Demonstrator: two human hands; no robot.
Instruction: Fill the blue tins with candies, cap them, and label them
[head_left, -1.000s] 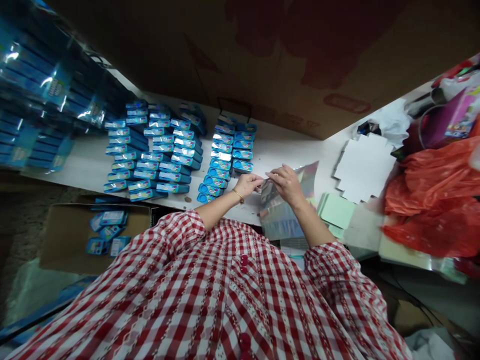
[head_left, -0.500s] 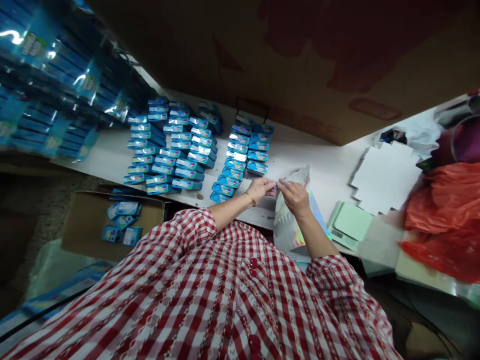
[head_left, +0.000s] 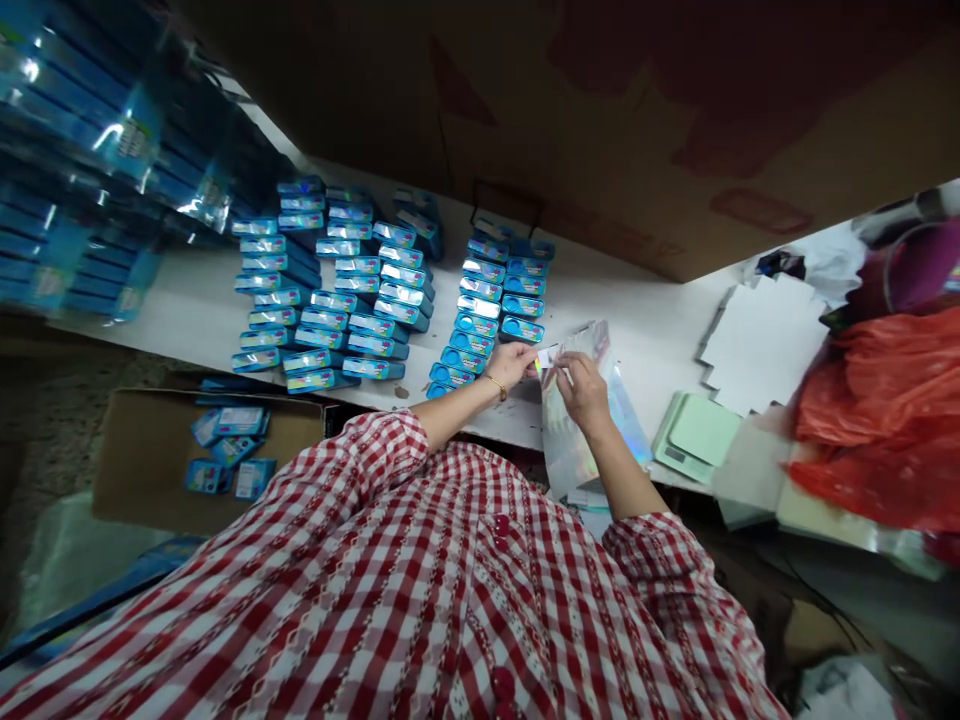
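Observation:
Between my hands is a small white slip (head_left: 547,356) with a yellow-and-pink edge, perhaps a sticker; its print is too small to read. My left hand (head_left: 511,366), with a gold bracelet at the wrist, pinches its left side. Thumb and fingertips of my right hand (head_left: 582,388) are closed at its right edge. Below and behind my right hand lies a shiny silver holographic bag or sheet (head_left: 564,440), reaching over the table's front edge. Just left of my hands stand two rows of blue boxes (head_left: 466,342), their narrow ends facing up.
More blue boxes (head_left: 322,340) stand in rows on the white table (head_left: 645,335). A big carton (head_left: 570,160) rises behind. To the right are a pale green scale (head_left: 696,432), white cut-out sheets (head_left: 761,345) and red plastic bags (head_left: 877,430). An open carton (head_left: 150,450) sits lower left.
The white slip now shows between my fingers, where it was mostly hidden before. My hands have moved slightly apart. The whole view has shifted a little.

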